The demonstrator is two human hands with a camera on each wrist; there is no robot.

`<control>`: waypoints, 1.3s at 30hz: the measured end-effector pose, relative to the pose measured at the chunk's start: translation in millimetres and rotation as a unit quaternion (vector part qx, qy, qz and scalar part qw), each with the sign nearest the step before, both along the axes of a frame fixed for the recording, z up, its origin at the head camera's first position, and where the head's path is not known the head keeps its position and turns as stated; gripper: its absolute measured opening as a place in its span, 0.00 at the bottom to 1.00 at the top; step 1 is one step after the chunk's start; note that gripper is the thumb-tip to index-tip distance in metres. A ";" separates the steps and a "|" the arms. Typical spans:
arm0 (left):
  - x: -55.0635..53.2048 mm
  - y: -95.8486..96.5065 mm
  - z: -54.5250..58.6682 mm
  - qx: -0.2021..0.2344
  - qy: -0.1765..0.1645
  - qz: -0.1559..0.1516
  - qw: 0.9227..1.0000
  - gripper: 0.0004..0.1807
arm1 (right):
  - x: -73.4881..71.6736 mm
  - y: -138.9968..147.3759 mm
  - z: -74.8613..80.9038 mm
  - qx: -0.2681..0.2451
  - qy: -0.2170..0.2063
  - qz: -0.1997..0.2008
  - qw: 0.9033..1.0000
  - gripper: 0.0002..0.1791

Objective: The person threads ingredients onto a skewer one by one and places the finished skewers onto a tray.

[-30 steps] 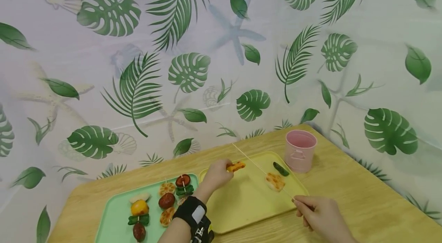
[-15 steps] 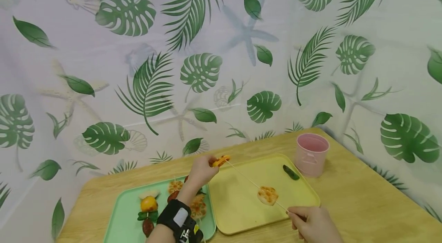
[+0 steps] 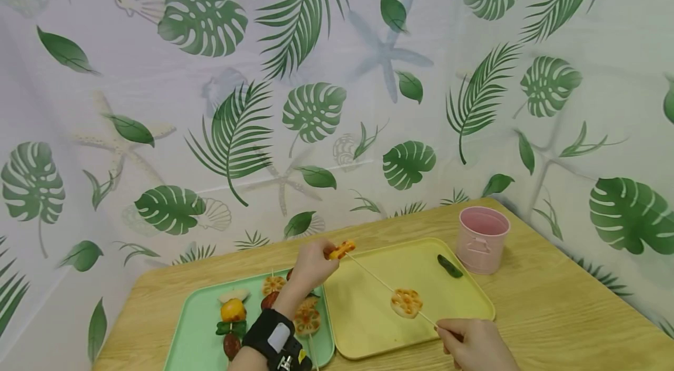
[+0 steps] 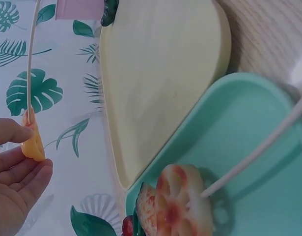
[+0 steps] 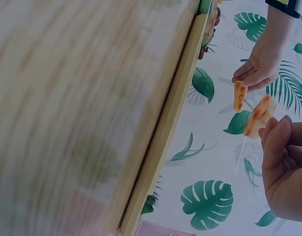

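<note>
My right hand (image 3: 474,343) pinches the lower end of a thin wooden skewer (image 3: 371,272). A browned lotus root slice (image 3: 406,303) is threaded on it, a little above the fingers. My left hand (image 3: 312,268) pinches a small yellow-orange toy food piece (image 3: 343,250) between thumb and fingers. In the left wrist view the skewer's far end meets this orange piece (image 4: 34,140); how deep it goes in is hidden. Both pieces hang above the yellow tray (image 3: 363,333), with the lotus slice (image 5: 260,117) nearer the right hand in the right wrist view.
A green tray (image 3: 181,336) at left bears several loaded skewers, with lotus slices (image 3: 307,319) and a yellow ball (image 3: 233,311). A dark green piece (image 3: 450,266) lies in the yellow tray's far right corner. Beside it stands a pink bucket (image 3: 483,242).
The left hand has brought the orange piece onto the skewer's free tip, which was apart from it a second ago. The right hand has lowered and tilted the skewer slightly. The head view has shifted.
</note>
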State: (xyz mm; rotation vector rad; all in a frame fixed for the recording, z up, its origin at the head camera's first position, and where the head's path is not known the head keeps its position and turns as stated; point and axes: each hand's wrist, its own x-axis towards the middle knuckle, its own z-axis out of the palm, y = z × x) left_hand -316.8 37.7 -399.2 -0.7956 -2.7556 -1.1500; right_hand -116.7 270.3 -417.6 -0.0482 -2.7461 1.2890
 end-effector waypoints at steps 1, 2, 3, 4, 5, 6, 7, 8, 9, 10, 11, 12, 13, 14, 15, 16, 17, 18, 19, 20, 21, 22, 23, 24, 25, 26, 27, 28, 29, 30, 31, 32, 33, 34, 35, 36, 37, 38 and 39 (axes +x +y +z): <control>1.2 0.3 -0.4 0.000 0.001 -0.001 1.000 0.14 | -0.2 -0.2 0.1 0.007 0.004 0.002 1.000 0.07; 2.0 0.5 -1.0 -0.002 0.003 -0.001 1.000 0.14 | -0.4 -0.4 0.2 0.015 0.011 0.004 1.000 0.07; 2.5 0.9 -2.0 -0.003 0.005 -0.002 1.000 0.14 | -0.7 -0.6 0.3 0.024 0.019 0.007 1.000 0.07; 2.7 1.4 -3.2 -0.003 0.006 -0.002 1.000 0.14 | -0.9 -0.7 0.3 0.034 0.028 0.009 0.999 0.08; 2.8 1.8 -4.4 -0.005 0.008 -0.001 1.000 0.14 | -1.3 -0.9 0.3 0.046 0.037 0.013 0.998 0.09; 2.9 2.2 -5.6 -0.008 0.011 -0.001 1.000 0.14 | -1.7 -1.0 0.3 0.061 0.049 0.014 0.997 0.10; 2.7 2.5 -6.9 -0.010 0.015 -0.002 1.000 0.14 | -2.0 -1.2 0.5 0.075 0.061 0.016 0.995 0.11; 2.5 2.9 -8.3 -0.012 0.019 -0.003 1.000 0.14 | -2.3 -1.4 0.5 0.090 0.076 0.018 0.993 0.12; 2.4 3.2 -9.5 -0.014 0.021 -0.004 1.000 0.14 | -2.5 -1.7 0.7 0.105 0.094 0.018 0.990 0.12; 2.3 3.4 -10.6 -0.016 0.022 -0.004 1.000 0.13 | -2.7 -2.0 0.9 0.119 0.110 0.018 0.987 0.11; 2.1 3.5 -11.7 -0.019 0.026 -0.004 0.999 0.13 | -2.8 -2.4 1.0 0.134 0.126 0.017 0.983 0.10; 2.1 3.5 -12.4 -0.020 0.029 -0.004 0.999 0.13 | -2.7 -2.9 1.1 0.148 0.140 0.017 0.979 0.08; 2.0 3.3 -13.3 -0.021 0.031 -0.004 0.999 0.13 | -2.5 -3.5 1.1 0.157 0.150 0.017 0.976 0.07; 1.8 3.1 -14.0 -0.020 0.032 -0.003 0.999 0.13 | -2.5 -4.3 1.3 0.165 0.158 0.020 0.973 0.07; 1.9 2.6 -14.4 -0.020 0.030 -0.002 0.999 0.13 | -2.6 -5.2 1.6 0.171 0.165 0.022 0.971 0.07; 1.6 2.1 -15.3 -0.020 0.031 -0.001 0.999 0.13 | -2.7 -6.1 1.9 0.175 0.166 0.026 0.970 0.07; 1.4 1.5 -15.9 -0.020 0.032 0.000 0.999 0.13 | -2.9 -6.9 2.0 0.178 0.171 0.029 0.969 0.08; 1.3 0.9 -16.4 -0.018 0.031 -0.001 0.999 0.12 | -3.2 -7.8 2.3 0.180 0.176 0.033 0.967 0.09; 0.9 0.2 -17.1 -0.017 0.030 -0.001 0.999 0.12 | -3.7 -8.6 2.7 0.179 0.181 0.037 0.966 0.11; 0.7 -0.5 -17.8 -0.015 0.028 -0.002 1.000 0.12 | -4.3 -9.4 3.2 0.177 0.186 0.041 0.966 0.12; 0.4 -1.2 -18.4 -0.013 0.026 -0.003 1.000 0.12 | -4.8 -10.1 3.6 0.176 0.193 0.044 0.964 0.13; 0.2 -2.0 -19.0 -0.011 0.024 -0.004 1.000 0.12 | -5.3 -10.7 4.0 0.173 0.197 0.047 0.964 0.14; 0.2 -2.9 -19.5 -0.009 0.021 -0.006 1.000 0.12 | -5.9 -11.1 4.5 0.170 0.200 0.050 0.964 0.15; 0.1 -3.8 -20.1 -0.007 0.020 -0.007 1.000 0.12 | -6.4 -11.5 5.1 0.166 0.198 0.053 0.964 0.15; 0.1 -4.6 -20.7 -0.005 0.019 -0.008 1.000 0.12 | -6.8 -11.9 5.7 0.159 0.193 0.056 0.967 0.15; 0.3 -5.5 -21.2 -0.004 0.017 -0.009 1.000 0.12 | -7.1 -12.1 6.4 0.149 0.182 0.059 0.970 0.16; 0.5 -6.3 -21.7 -0.003 0.018 -0.012 1.000 0.12 | -7.4 -12.3 7.0 0.140 0.173 0.061 0.973 0.16; 0.8 -7.1 -22.1 -0.004 0.017 -0.013 1.000 0.13 | -7.8 -12.4 7.5 0.133 0.162 0.062 0.976 0.15; 0.9 -7.6 -22.5 -0.005 0.018 -0.015 1.000 0.13 | -8.0 -12.5 7.8 0.127 0.152 0.063 0.978 0.15; 1.2 -7.9 -22.9 -0.006 0.017 -0.017 1.000 0.13 | -8.2 -12.6 8.1 0.122 0.143 0.062 0.980 0.15; 1.3 -8.1 -23.2 -0.006 0.016 -0.018 1.000 0.14 | -8.4 -12.9 8.2 0.120 0.138 0.060 0.981 0.15; 1.4 -8.2 -23.5 -0.007 0.015 -0.019 1.000 0.14 | -8.6 -13.1 7.6 0.122 0.138 0.060 0.981 0.14; 1.3 -8.2 -23.7 -0.007 0.016 -0.018 1.000 0.14 | -8.9 -13.7 6.8 0.135 0.149 0.058 0.978 0.13; 1.3 -7.9 -24.2 -0.008 0.014 -0.016 1.000 0.14 | -9.2 -14.4 5.7 0.149 0.160 0.057 0.974 0.13; 1.1 -7.9 -24.5 -0.007 0.013 -0.015 1.000 0.14 | -9.4 -15.2 4.1 0.165 0.179 0.058 0.968 0.13; 1.0 -7.6 -24.7 -0.007 0.010 -0.013 1.000 0.14 | -9.6 -16.2 2.5 0.180 0.196 0.059 0.962 0.13; 0.7 -7.5 -25.0 -0.007 0.010 -0.010 1.000 0.13 | -9.8 -17.2 0.5 0.195 0.216 0.059 0.955 0.14; 0.4 -7.4 -25.2 -0.008 0.008 -0.006 1.000 0.13 | -10.1 -18.3 -1.4 0.210 0.235 0.060 0.947 0.15; 0.3 -7.3 -25.1 -0.009 0.007 -0.003 1.000 0.13 | -10.4 -19.5 -2.8 0.224 0.251 0.059 0.940 0.17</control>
